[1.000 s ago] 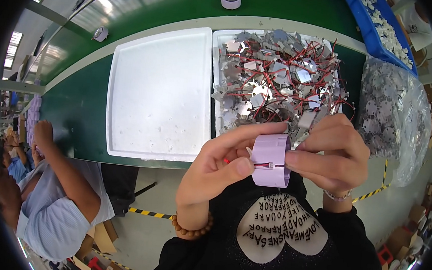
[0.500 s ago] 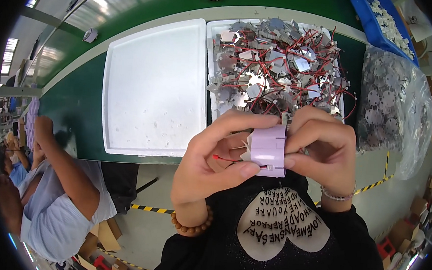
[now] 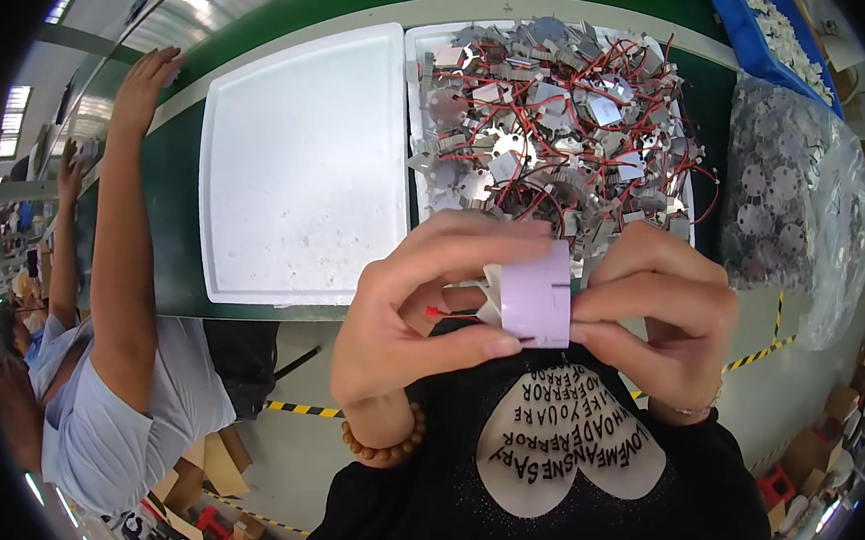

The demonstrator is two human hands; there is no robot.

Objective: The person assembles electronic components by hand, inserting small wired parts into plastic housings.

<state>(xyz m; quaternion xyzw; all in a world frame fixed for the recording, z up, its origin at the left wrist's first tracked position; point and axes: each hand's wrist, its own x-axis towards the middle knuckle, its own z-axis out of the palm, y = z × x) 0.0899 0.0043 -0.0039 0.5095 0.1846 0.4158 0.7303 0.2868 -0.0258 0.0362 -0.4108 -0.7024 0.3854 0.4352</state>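
Observation:
In front of my chest, my left hand point(image 3: 399, 313) grips a short light-purple plastic cylinder point(image 3: 536, 302) between the thumb below and the fingers above. A pale, pointed-edged piece point(image 3: 491, 292) sticks out of the cylinder's left end. Beside it, a thin wire ends in a small red connector point(image 3: 433, 312) inside the curve of my left hand. My right hand point(image 3: 665, 316) is closed in a pinch at the cylinder's right end; whatever lies between its thumb and fingertips is hidden.
Beyond my hands, a white foam tray point(image 3: 414, 58) holds heaped metal parts with red and black wires. An empty foam tray point(image 3: 304, 171) adjoins it. Rightward are a clear bag of metal discs point(image 3: 764, 193) and a blue bin point(image 3: 745, 36). A co-worker's arm point(image 3: 127, 219) reaches up at left.
The co-worker's arm has risen from the table edge to the green strip. A purple part at the far edge has shifted left. My hands still hold the cylinder, and my right hand has shifted slightly.

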